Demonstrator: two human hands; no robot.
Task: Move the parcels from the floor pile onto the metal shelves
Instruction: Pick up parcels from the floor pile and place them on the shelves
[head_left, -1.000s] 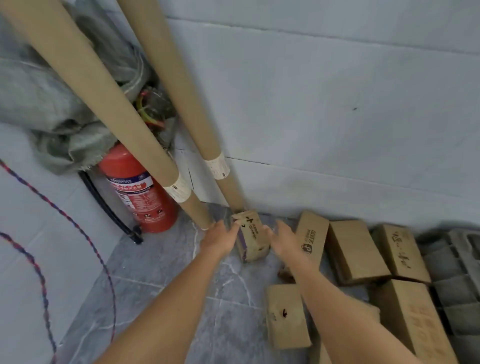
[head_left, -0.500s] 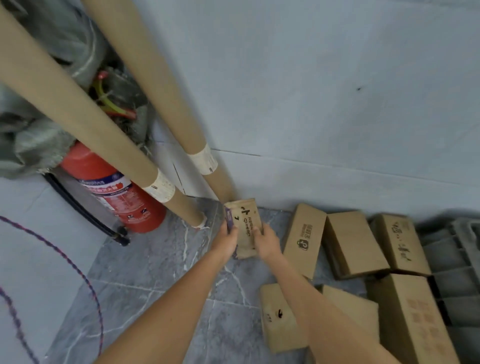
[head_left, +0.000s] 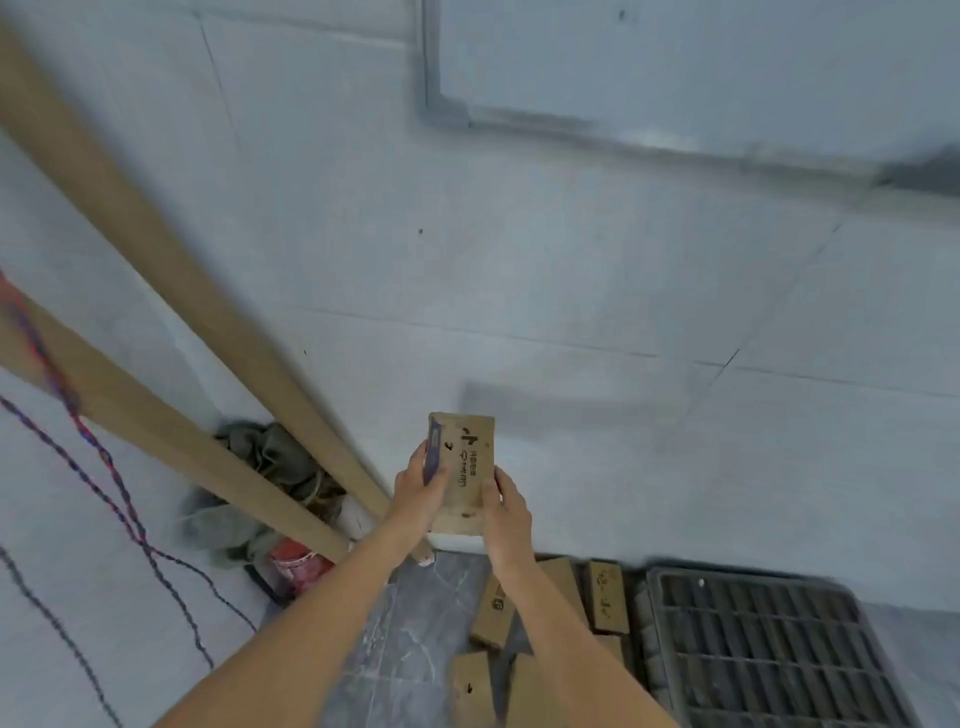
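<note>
Clearly the carry step is under way: the left hand (head_left: 418, 486) and right hand (head_left: 506, 512) each grip a side of a small brown printed cardboard parcel (head_left: 464, 475), held upright in the air above the grey marbled floor (head_left: 410, 623). More brown cardboard parcels (head_left: 524, 613) lie below. Next comes turning toward the metal shelves, which are out of view. Motion blur smears the print.

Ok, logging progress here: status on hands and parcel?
Left hand and right hand both gripping small parcel, lifted clear. More parcels on floor. Shelves not in view.
</note>
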